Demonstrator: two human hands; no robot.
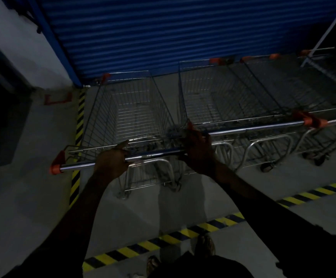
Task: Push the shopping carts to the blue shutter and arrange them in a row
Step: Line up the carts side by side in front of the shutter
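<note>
The blue shutter (pixel 163 33) fills the back wall. Several wire shopping carts stand nose-first against it, side by side. The leftmost cart (pixel 135 109) is in front of me, and its chrome handle (pixel 153 154) has orange end caps. My left hand (pixel 111 159) grips that handle left of its middle. My right hand (pixel 198 149) holds the handle's right end, with one finger reaching up to the corner of the neighbouring cart (pixel 213 97). That cart's handle (pixel 253 127) runs off to the right. The light is very dim.
More carts (pixel 273 87) continue the row to the right. A grey wall (pixel 12 57) closes the left side. Yellow-black hazard tape (pixel 78 121) runs along the floor left of the cart, and another strip (pixel 183 235) crosses in front of my feet (pixel 205 245).
</note>
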